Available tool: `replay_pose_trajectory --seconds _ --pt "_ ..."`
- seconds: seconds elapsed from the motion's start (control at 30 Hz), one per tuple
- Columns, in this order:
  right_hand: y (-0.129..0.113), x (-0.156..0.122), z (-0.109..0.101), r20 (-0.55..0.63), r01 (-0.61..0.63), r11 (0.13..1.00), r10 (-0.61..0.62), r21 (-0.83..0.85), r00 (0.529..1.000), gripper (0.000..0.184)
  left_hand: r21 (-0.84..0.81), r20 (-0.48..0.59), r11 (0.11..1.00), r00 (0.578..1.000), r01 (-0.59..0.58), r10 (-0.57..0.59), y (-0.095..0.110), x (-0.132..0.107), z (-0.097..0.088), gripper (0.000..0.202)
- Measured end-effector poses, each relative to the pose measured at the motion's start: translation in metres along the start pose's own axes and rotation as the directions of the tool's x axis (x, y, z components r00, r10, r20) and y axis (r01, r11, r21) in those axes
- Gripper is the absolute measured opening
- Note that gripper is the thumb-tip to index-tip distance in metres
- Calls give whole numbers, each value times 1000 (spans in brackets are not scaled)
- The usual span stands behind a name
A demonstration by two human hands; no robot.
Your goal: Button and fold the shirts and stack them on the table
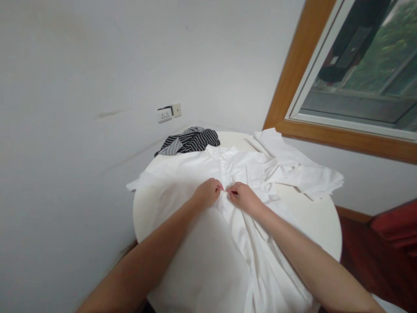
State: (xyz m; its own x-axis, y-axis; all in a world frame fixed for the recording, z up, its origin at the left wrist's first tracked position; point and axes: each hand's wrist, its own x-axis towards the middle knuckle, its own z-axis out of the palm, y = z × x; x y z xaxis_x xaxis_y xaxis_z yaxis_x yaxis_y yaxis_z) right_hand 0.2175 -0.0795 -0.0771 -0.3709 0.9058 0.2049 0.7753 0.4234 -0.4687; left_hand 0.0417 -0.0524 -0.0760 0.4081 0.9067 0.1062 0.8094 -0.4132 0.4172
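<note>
Intently worked at mid-front, a white shirt (208, 256) lies across a round table (321, 224), its neck end toward the wall (81, 65) and its lower part spread toward the wearer. The left hand (207, 193) and right hand (243, 196) nearly meet at the buttoning strip (223, 169), each grip pinching cloth between thumb and fingers; any button there is too small to tell. The step in hand appears to be work on the front closure; the next move would call for steady fingertips and aligned edges. More white cloth (299, 169) stretches right, its link to the shirt unclear. Beyond sit a striped garment (195, 141), a wall socket (164, 115) and a window (368, 82).
</note>
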Motion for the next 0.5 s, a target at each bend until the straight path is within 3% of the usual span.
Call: replay_pose_trajectory --seconds 0.13,0.3,0.5 --pt "8 0 -2 -17 -76 982 80 172 997 24 -54 15 998 1000 -17 18 -1 -2 -1 19" --pt "20 2 -4 61 -144 929 131 342 990 23 -130 63 991 998 -11 19 1 -5 0 17" --pt "24 1 -4 107 -153 890 118 429 987 21 -44 53 998 997 49 -47 9 -5 2 15"
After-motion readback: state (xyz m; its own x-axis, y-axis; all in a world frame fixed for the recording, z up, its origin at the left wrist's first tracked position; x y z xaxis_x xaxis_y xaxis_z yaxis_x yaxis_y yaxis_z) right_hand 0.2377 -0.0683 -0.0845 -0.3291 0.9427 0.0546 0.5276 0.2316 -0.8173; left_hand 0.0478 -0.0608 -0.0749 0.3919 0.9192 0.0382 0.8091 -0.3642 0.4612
